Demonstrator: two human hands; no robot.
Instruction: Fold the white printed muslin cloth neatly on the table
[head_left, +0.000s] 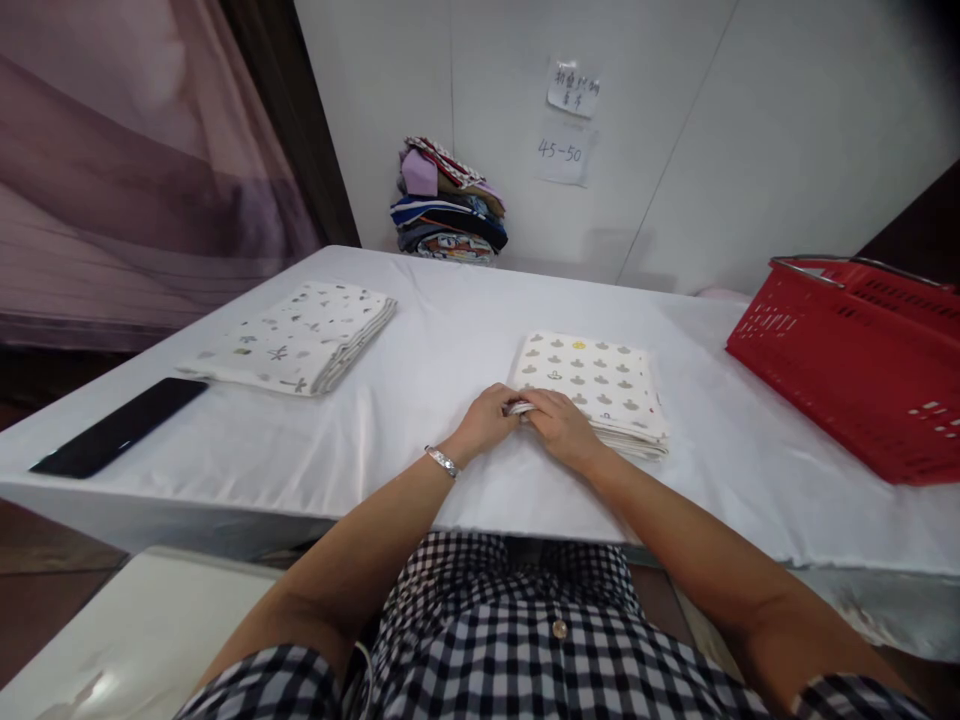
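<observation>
Pinching now, both of us at once: our left hand and our right hand are meeting at the near left corner of the folded patterned cloth, fingers curled and closed on its edge. Our left fingers are bunching tight against the layered hem, knuckles up, thumb hidden underneath so we cannot tell just how it is gripping. Our right hand is lying half over the cloth's near edge, fingers pressed together and touching the left hand's fingertips. A silver bracelet is sitting on our left wrist.

That cloth is lying flat on the white table, just ahead of us and slightly right of centre, a neat square with small grey shapes and one yellow mark printed on it, its stacked layers showing along the near side.

Moving outward, we are seeing a second folded cloth with scattered little prints, well apart to the left on the same table. Nearer the left edge a dark phone is lying face up. On the right, a red plastic basket is resting on the table with its metal handle down along the rim. At the far side, against the white wall, a pile of folded coloured clothes is sitting, and two paper notes are stuck on the wall above.
</observation>
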